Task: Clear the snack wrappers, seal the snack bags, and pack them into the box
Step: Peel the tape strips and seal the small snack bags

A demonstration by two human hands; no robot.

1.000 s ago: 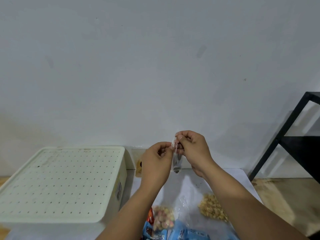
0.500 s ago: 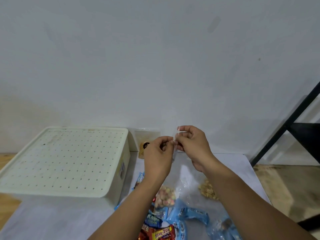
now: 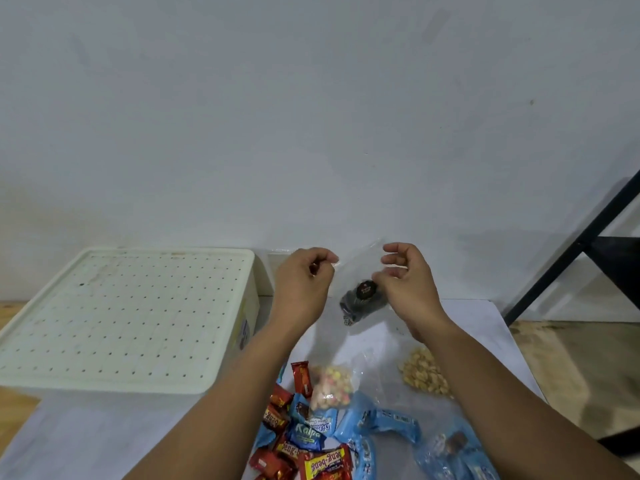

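Big cream box (image 3: 114, 317) sits lid-on at the left of the white counter (image 3: 86, 438). Below the arms, a heap of snack wrappers (image 3: 304, 441). Up above it, both hands raised: left hand (image 3: 304, 287) pinching the clear snack bag (image 3: 362, 292) at its top corner, right hand (image 3: 407, 285) with fingers (image 3: 393, 259) curled at the bag's other edge.

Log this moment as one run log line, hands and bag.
left hand: pinches clear bag top edge | right hand: pinches bag's other side | bag: held up, dark snacks inside | box: lid on
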